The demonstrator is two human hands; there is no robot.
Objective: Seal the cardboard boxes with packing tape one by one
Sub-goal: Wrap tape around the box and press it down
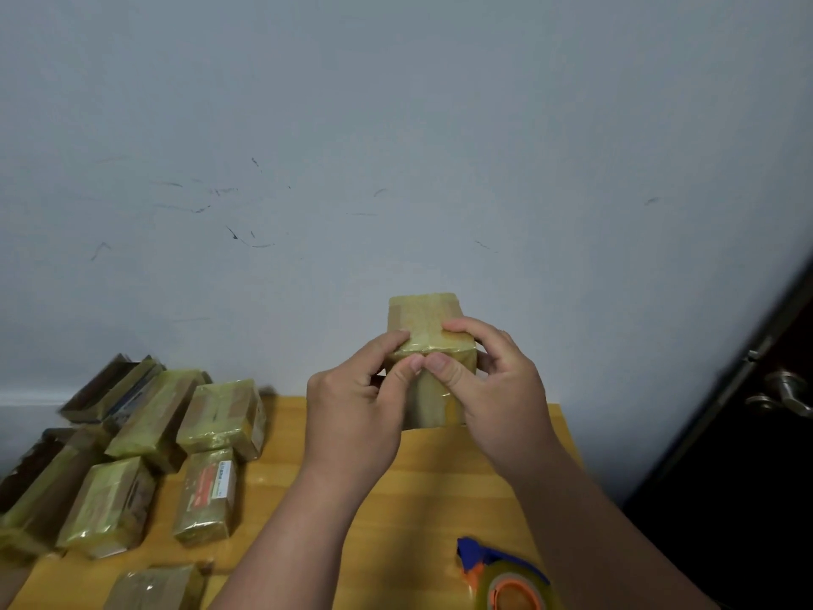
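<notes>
Above the table (440,477), both hands, left (352,416) and right (497,389), fingers curled, pinching the taped box (424,319).

Dim, flat indoor light w/ a cool grey cast on the wall (396,125); no clear source visible. Soft shadows only: faint ones under the forearms on the wooden table (440,477), darker patches btwn the taped boxes (176,433) at left. Small glints on their tape wrap. Overall soft focus, slight motion blur. Strong wide-angle bending at right edge, where the dark door (748,477) curves; its handle (787,394) is smeared.
</notes>
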